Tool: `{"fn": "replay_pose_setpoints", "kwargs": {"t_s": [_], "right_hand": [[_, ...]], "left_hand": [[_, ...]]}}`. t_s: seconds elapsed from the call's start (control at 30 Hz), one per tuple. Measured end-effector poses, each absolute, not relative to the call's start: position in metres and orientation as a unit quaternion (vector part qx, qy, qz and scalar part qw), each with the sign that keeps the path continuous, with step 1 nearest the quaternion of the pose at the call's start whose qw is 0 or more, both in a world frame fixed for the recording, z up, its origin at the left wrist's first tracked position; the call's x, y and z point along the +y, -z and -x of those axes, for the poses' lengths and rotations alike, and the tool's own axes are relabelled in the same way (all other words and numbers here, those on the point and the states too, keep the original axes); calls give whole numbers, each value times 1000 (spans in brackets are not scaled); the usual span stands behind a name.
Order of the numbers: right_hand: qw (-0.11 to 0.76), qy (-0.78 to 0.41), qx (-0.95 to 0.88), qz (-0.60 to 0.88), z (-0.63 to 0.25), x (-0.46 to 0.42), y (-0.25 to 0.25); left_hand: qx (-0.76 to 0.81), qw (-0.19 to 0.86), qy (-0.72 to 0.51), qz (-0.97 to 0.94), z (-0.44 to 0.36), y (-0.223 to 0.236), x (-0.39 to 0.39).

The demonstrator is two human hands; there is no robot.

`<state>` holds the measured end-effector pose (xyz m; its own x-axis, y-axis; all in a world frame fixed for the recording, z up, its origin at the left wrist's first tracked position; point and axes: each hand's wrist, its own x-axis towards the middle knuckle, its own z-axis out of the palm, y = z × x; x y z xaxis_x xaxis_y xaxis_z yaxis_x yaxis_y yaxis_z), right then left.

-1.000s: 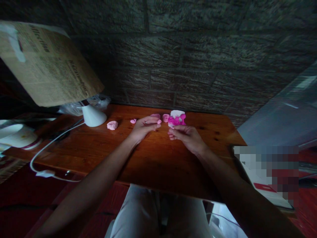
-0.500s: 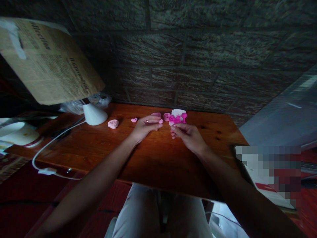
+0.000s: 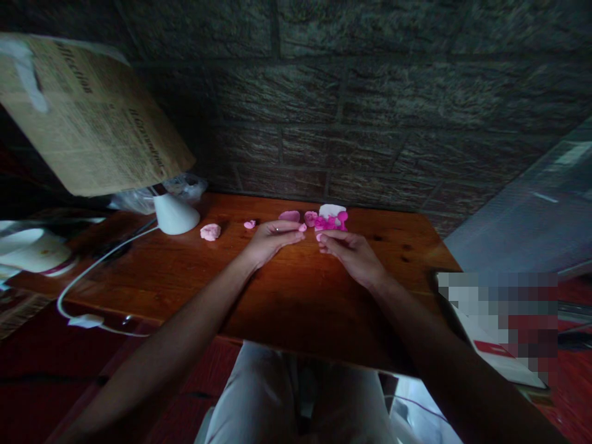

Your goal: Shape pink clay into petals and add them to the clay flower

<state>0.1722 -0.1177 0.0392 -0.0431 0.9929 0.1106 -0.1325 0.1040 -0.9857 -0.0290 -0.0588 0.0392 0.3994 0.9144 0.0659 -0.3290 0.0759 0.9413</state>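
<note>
Over the wooden table, my left hand (image 3: 272, 242) pinches a small pink lump of what looks like modelling clay (image 3: 302, 227) at its fingertips. Facing it across a short gap, my right hand (image 3: 348, 250) grips a small pale-pink clay piece (image 3: 319, 237) between thumb and fingers. Just behind the hands lie a flat pink clay piece (image 3: 289, 216), a pink clay rose (image 3: 310, 218), and bright magenta shapes (image 3: 331, 222) in front of a white piece (image 3: 332, 211). To the left sit a little pink lump (image 3: 250, 224) and a larger pale-pink lump (image 3: 210, 232).
A lamp with a white base (image 3: 176, 214) and printed paper shade (image 3: 99, 117) stands at the left, its white cord (image 3: 74, 277) hanging over the front edge. A stone-patterned wall (image 3: 296, 111) borders the back of the table (image 3: 287, 308). A white cup-like vessel (image 3: 34, 250) is far left.
The pale-pink piece in my right hand now shows more at the fingertips. Both hands stay nearly in place, and the whole view has shifted slightly.
</note>
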Motion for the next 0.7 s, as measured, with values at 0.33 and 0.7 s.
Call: {"fn": "replay_pose_setpoints", "kwargs": {"t_s": [0.33,0.7], "right_hand": [[580,-511,-487,408,-174,-117,-41],[576,-529,-470,410,-173,-118,-40]], "left_hand": [[293,656,-470,-513,28,-38,-58],[297,652,-466,-518,29,-39,-58]]}}
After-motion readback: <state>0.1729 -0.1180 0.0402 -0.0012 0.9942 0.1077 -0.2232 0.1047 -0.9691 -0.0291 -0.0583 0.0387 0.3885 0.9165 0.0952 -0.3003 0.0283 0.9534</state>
